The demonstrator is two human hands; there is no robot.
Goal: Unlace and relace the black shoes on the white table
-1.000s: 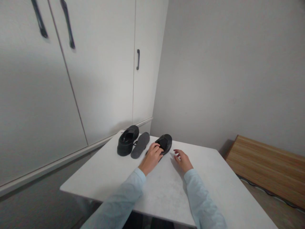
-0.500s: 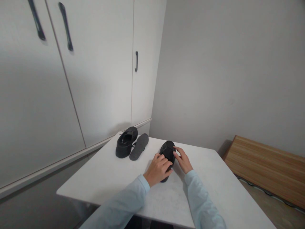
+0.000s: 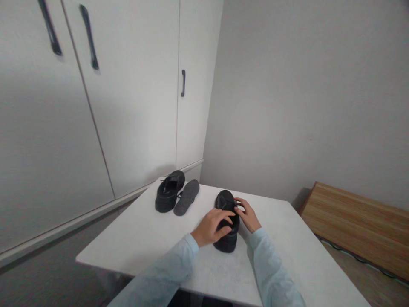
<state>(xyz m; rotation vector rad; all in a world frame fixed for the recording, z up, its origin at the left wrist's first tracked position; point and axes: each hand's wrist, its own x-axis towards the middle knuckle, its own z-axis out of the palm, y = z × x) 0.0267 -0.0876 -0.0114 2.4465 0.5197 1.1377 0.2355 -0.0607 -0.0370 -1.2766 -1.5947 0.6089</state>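
A black shoe (image 3: 225,245) stands upright on the white table in front of me, toe pointing away and heel toward me. My left hand (image 3: 213,226) reaches over the shoe from the left, its fingers bent on the upper near the opening and its thumb held apart from them. On the shoe's right side, my right hand (image 3: 247,215) has its fingers and thumb curled at the edge of the upper; what exactly they pinch there is too small to make out. To the left lie a second black shoe (image 3: 166,200) and a dark grey insole (image 3: 187,198) beside it.
The white table (image 3: 153,251) has its far edge near a grey wall. White cupboards (image 3: 137,106) with dark handles rise on the left. A wooden board or bench (image 3: 358,230) stands to the right, with a cable along its lower edge.
The shoe has turned slightly and its heel and opening show more. My left hand has lifted a little with its fingers more apart; my right hand has shifted slightly to the right and down.
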